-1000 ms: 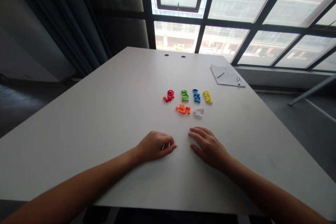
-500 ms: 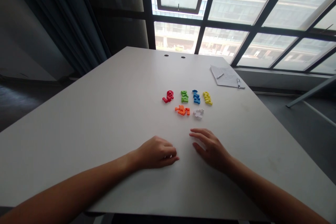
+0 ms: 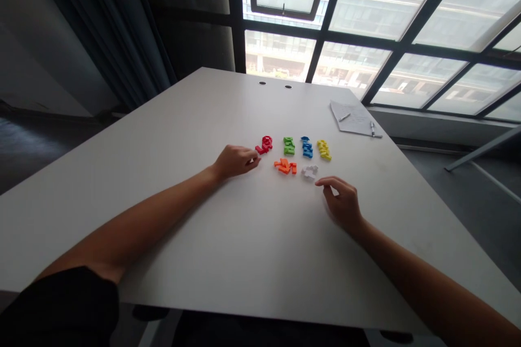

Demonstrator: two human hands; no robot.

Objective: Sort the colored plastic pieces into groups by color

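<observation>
Six small blocky plastic puzzle pieces lie on the table in two rows. The back row holds a red piece point(image 3: 264, 145), a green piece point(image 3: 288, 146), a blue piece point(image 3: 307, 148) and a yellow piece point(image 3: 324, 149). In front of them are an orange piece point(image 3: 285, 166) and a white piece point(image 3: 310, 172). My left hand point(image 3: 236, 161) has its fingertips at or just beside the red piece, which stays flat on the table. My right hand point(image 3: 341, 201) curves just right of the white piece, apart from it and holding nothing.
The pieces lie on a large white table point(image 3: 183, 135) with several holes near its far edge. A sheet of paper point(image 3: 353, 118) and a silver pen point(image 3: 372, 129) lie at the back right. Beyond stand tall windows, with a dark curtain at left.
Both hands have slid forward across the table. My left hand has reached the red piece, and my right hand has moved beside the white piece. The pieces have not visibly shifted.
</observation>
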